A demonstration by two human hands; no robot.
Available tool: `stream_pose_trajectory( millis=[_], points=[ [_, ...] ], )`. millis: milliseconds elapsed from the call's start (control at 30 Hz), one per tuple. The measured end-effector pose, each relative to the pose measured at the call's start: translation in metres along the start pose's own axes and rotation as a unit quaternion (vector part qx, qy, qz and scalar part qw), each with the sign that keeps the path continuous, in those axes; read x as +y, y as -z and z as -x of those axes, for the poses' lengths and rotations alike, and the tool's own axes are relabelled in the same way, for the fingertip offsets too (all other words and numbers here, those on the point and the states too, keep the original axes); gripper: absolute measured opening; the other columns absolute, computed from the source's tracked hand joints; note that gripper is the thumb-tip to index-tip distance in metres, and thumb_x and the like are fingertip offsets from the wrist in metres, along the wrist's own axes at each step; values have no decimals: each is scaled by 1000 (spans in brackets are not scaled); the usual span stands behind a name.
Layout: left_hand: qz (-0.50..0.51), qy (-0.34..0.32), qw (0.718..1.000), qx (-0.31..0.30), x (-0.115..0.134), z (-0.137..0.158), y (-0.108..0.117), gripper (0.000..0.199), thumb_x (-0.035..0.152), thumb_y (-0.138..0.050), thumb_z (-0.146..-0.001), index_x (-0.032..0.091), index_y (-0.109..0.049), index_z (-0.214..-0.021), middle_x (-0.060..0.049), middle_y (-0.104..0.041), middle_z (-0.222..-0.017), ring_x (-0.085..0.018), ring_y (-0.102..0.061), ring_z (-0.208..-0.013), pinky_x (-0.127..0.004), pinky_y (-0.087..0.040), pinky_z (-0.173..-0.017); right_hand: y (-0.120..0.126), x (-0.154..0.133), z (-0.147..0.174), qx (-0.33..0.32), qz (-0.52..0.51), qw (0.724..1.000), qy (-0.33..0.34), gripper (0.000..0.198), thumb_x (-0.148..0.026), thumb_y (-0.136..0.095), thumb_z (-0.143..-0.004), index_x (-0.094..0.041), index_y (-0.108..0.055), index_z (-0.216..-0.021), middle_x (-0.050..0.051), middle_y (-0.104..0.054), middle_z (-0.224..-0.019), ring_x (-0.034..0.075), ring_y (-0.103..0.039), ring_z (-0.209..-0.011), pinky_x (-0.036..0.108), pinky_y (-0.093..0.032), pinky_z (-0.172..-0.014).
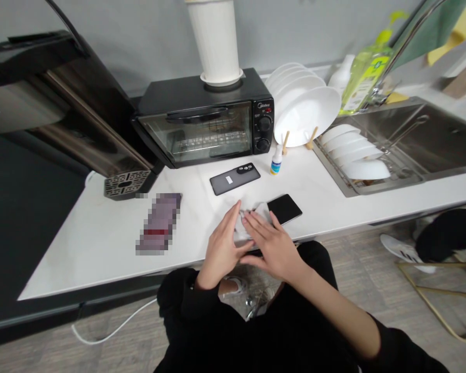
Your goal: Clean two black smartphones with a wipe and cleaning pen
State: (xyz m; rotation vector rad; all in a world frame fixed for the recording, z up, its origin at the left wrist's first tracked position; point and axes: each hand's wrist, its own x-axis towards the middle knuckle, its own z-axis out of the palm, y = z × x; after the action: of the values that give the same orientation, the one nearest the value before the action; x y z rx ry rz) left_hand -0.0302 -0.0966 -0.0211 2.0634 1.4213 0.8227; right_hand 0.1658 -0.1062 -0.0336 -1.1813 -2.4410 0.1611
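Observation:
A phone (pixel 285 208) with a dark screen lies on the white counter near its front edge. A pale grey-white cloth (pixel 262 209) covers its left end. My right hand (pixel 275 247) rests on the cloth with its fingers stretched out and the thumb apart. Beside it, my left hand (pixel 224 243) stands on edge at the cloth's left side, fingers straight and thumb pointing right. Behind my hands lies a dark phone case (pixel 235 179) with camera cutouts and a small white label. A small spray bottle (pixel 276 160) with a blue and yellow label stands upright to its right.
A toaster oven (pixel 209 124) with a white pot (pixel 214 41) on top stands behind. White plates (pixel 306 114) and a sink (pixel 431 137) with several bowls (pixel 361 155) are at right. A blurred-out flat object (pixel 159 223) and a dark machine (pixel 97 114) are at left.

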Motion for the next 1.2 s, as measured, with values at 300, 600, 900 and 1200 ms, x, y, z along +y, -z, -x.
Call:
stream_pose_trajectory(
  millis=[300, 600, 900, 1200],
  points=[
    [-22, -12, 1000, 4, 5, -1, 0, 109, 27, -83, -85, 36, -14, -169, -7, -43, -167, -26, -60, -138, -41, -47, -121, 28, 64, 33, 28, 76, 992, -99, 71, -61, -35, -108, -24, -24, -168, 9, -38, -170, 32, -39, -157, 67, -28, -127],
    [-26, -5, 1000, 1, 2, 1, -1, 106, 22, -80, -86, 36, -16, -169, -6, -42, -168, -26, -50, -149, -42, -43, -125, 5, -2, 8, -12, 4, 1000, 16, 92, -76, -39, -100, -15, -24, -167, 12, -37, -169, 29, -37, -158, 61, -29, -130],
    [-37, -11, 999, 5, 4, -1, 0, 109, 25, -83, -85, 37, -14, -169, -6, -43, -167, -25, -59, -140, -42, -46, -122, 24, 57, 24, 44, 86, 986, -135, 77, -67, -34, -106, -18, -31, -166, 13, -41, -168, 33, -41, -156, 65, -34, -125],
    [-30, -7, 1000, -2, 0, 1, -1, 104, 18, -77, -84, 36, -18, -168, -8, -43, -168, -28, -51, -148, -45, -45, -124, -2, -21, 2, -8, -35, 999, 12, 92, -77, -43, -98, -11, -38, -162, 15, -38, -169, 28, -36, -159, 56, -32, -130]
  ],
)
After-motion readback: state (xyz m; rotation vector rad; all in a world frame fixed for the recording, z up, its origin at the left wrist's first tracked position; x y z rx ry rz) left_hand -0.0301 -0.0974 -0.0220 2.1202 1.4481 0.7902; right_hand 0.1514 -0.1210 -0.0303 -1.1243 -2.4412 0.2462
